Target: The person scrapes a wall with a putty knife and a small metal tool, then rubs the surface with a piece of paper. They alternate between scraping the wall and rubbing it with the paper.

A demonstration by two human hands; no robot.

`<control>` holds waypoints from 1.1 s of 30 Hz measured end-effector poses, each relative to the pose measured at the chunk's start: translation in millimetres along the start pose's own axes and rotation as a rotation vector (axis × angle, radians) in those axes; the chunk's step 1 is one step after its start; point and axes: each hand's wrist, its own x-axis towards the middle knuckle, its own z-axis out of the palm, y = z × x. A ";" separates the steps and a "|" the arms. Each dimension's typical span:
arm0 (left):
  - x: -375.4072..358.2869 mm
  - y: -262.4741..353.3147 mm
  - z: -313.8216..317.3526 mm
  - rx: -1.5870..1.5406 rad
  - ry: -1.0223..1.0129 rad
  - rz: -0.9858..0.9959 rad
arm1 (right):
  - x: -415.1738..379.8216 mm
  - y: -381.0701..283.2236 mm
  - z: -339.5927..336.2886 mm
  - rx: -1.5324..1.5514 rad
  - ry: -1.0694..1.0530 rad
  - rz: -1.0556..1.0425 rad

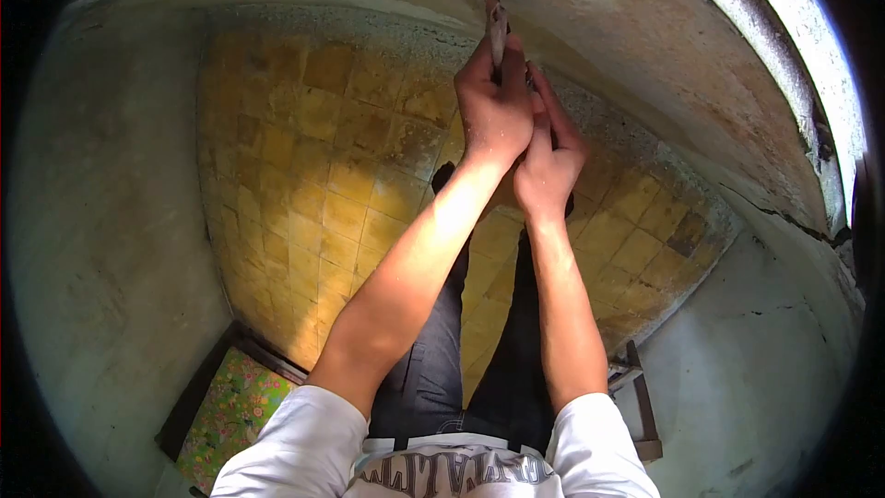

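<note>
My left hand is closed round a narrow, pale, flat tool, whose exact kind I cannot make out. The tool points away from me, and its dark tip lies at the lower part of the worn wall. Close against the left hand, a little lower and to its right, is my right hand. Its fingers are bent and reach forward beside the left palm. Whatever they grip is hidden between the two hands.
Yellow tiles cover the floor under my legs. Cracked, peeling plaster curves round ahead and to the right. A flowered cushion on a dark frame is at lower left; a wooden frame stands at lower right. Bright light enters upper right.
</note>
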 end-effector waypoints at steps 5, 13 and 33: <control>0.2 -3.1 -2.8 0.033 0.019 -0.013 | -6.6 3.6 0.1 0.020 -0.009 0.029; 2.4 7.9 4.3 0.000 0.062 -0.013 | 0.9 -20.3 -4.1 -0.027 0.011 0.010; 16.9 15.2 -6.3 -0.056 0.013 -0.148 | 10.2 -32.6 2.7 -0.064 -0.041 0.090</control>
